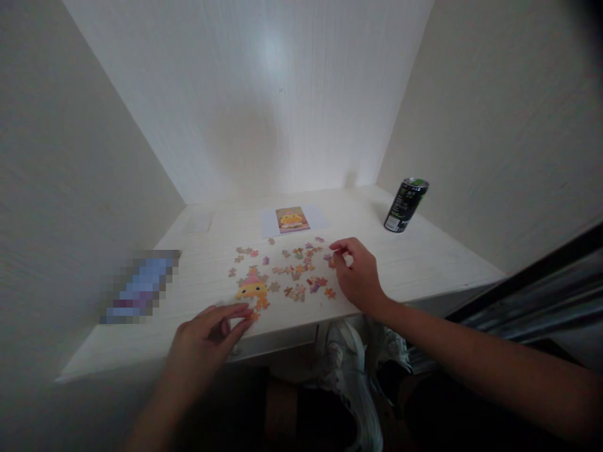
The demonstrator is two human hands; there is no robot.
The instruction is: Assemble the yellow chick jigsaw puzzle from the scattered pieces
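A partly joined jigsaw puzzle (pixel 253 289) with a yellow face and pink hat lies on the white tabletop. Beside its lower edge, my left hand (pixel 211 336) has thumb and index finger closed on an orange puzzle piece (pixel 255 317). Loose puzzle pieces (pixel 298 270) in orange, pink and purple are scattered to the right of the joined part. My right hand (pixel 357 271) rests at the right edge of these pieces, its thumb and index fingertips slightly apart near a purplish piece (pixel 328 257). The remaining right fingers are curled.
Behind the pieces lies a printed picture (pixel 293 220) of the yellow figure. A black drink can (pixel 406 206) stands at the back right. A pixelated, phone-like flat object (pixel 141 287) is on the left. Walls (pixel 264 125) enclose the table; shoes (pixel 346 358) are below its front edge.
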